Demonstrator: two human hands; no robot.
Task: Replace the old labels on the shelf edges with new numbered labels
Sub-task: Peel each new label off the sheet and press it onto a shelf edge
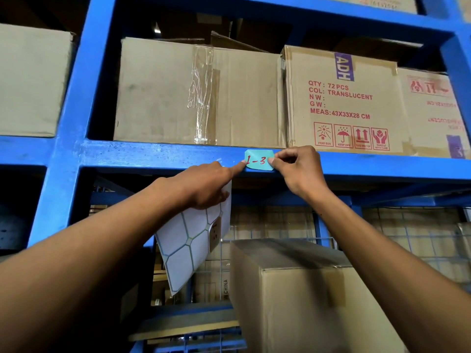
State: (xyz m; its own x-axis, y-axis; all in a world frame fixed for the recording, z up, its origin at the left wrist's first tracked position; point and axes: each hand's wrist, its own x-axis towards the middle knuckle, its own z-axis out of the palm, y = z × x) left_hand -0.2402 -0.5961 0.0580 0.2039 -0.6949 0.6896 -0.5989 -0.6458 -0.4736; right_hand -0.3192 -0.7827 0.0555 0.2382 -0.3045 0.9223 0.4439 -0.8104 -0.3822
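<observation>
A blue steel rack [76, 103] filled the view, its upper shelf packed with closed cardboard cartons whose contents could not be seen: a plain taped carton [198, 93] on the left, and beside it, touching, a printed carton [341, 103] marked 72 PCS, TRANSLUCENT. Below, another closed carton [305, 289] sat in front of a wire cage. On the shelf edge [153, 155] lay a teal label [258, 160] reading 1-3. The left hand [204, 184] pressed its left end with the index fingertip while its grip clamped a white label sheet [183, 250]. The right hand [298, 166] pinched the label's right end.
</observation>
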